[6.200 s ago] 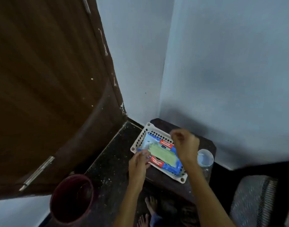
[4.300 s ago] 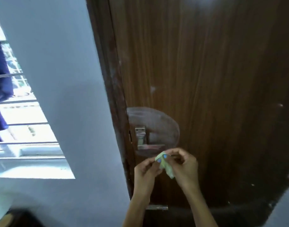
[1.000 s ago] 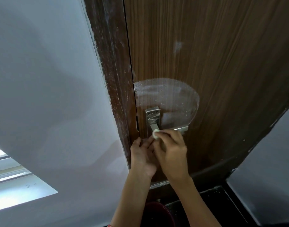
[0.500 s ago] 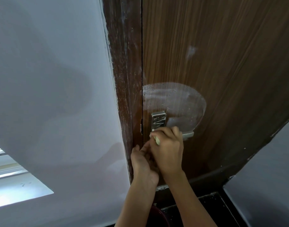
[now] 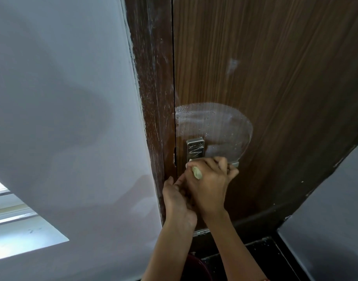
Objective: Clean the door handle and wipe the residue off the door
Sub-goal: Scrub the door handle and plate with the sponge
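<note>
A dark brown wooden door (image 5: pixel 275 78) fills the upper right. A whitish round smear of residue (image 5: pixel 218 126) surrounds the metal handle plate (image 5: pixel 195 149). My right hand (image 5: pixel 209 183) is closed over the lever handle, whose tip (image 5: pixel 235 164) pokes out to the right. A small green wipe (image 5: pixel 196 173) shows between its fingers. My left hand (image 5: pixel 177 199) rests against the door edge just below and left, its fingers touching the right hand; what it holds, if anything, is hidden.
A scuffed brown door frame (image 5: pixel 151 98) runs beside a pale wall (image 5: pixel 62 98). A bright window (image 5: pixel 16 230) sits at lower left. A dark red bucket (image 5: pixel 196 268) stands on the dark floor below my arms. A metal bolt (image 5: pixel 200 233) is low on the door.
My right hand has slid to the right along the lever with the wipe. The left hand stays at the door edge. The view has shifted slightly.
</note>
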